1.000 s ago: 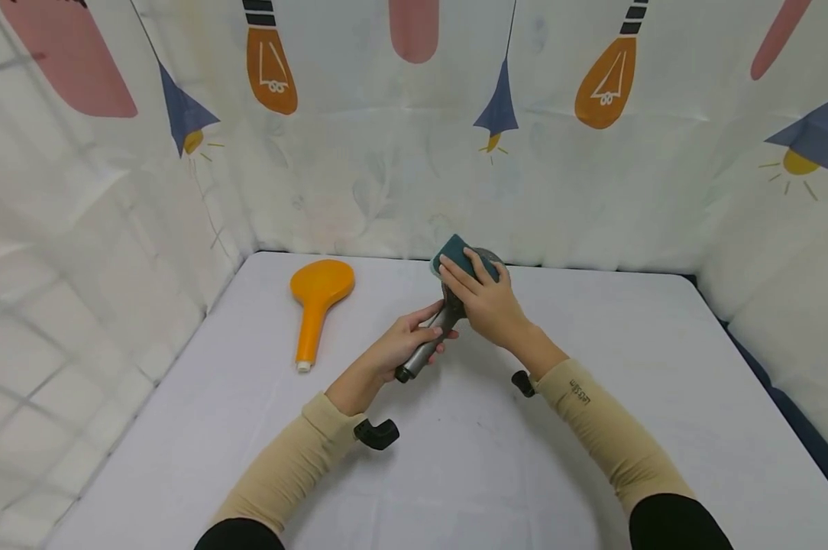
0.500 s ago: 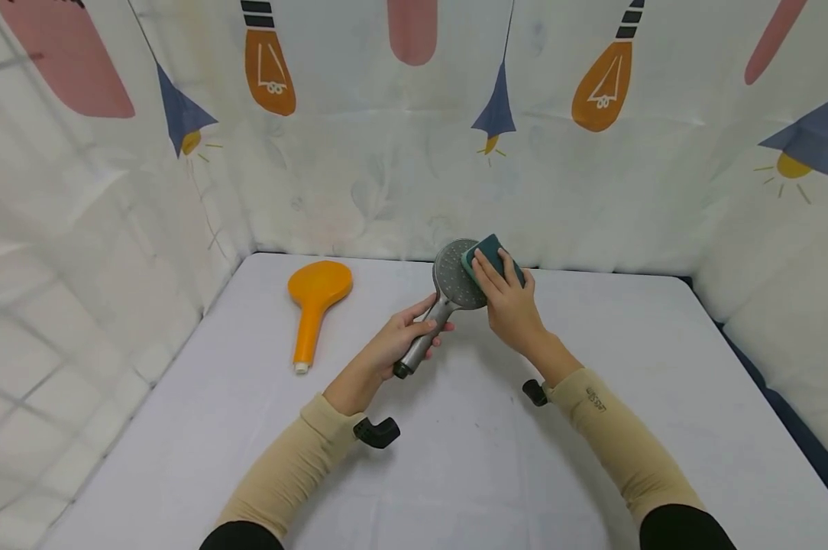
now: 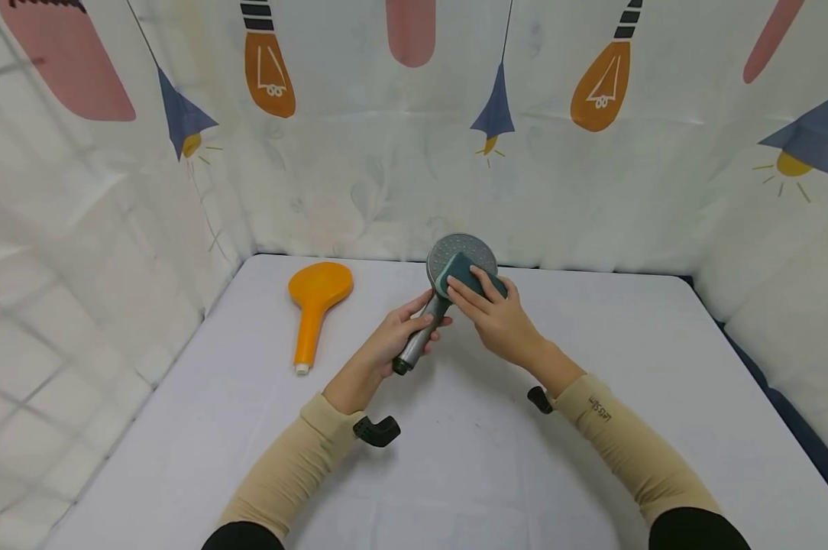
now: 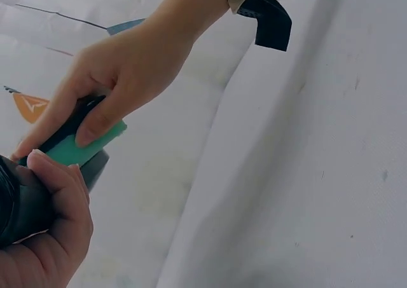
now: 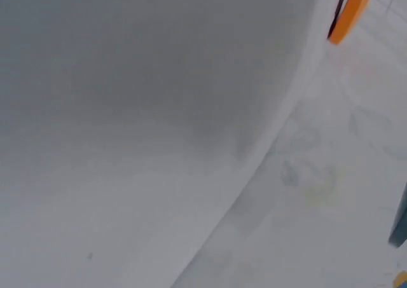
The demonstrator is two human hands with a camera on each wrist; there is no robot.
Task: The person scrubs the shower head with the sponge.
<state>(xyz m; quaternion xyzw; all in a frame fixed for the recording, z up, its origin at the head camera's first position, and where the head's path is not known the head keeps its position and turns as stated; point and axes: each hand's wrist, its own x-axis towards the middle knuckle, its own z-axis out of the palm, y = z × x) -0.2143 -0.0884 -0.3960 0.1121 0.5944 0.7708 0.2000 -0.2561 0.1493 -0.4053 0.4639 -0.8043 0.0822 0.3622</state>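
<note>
My left hand grips the handle of a grey shower head, held above the table with its dotted round face up. With my right hand I hold a dark teal sponge against the lower part of that face, fingers spread over its back. In the left wrist view the sponge's light green layer shows beneath the right thumb, while the left fingers curl round the dark handle. Neither hand appears in the right wrist view. The sponge hides part of the face.
An orange shower head with a white threaded end lies on the white-covered table, left of my hands. A printed curtain stands behind the table's back edge and along both sides.
The sponge moved right across the shower head's face, then back left and down towards the handle. My left hand keeps its grip; the shower head has tilted slightly.
</note>
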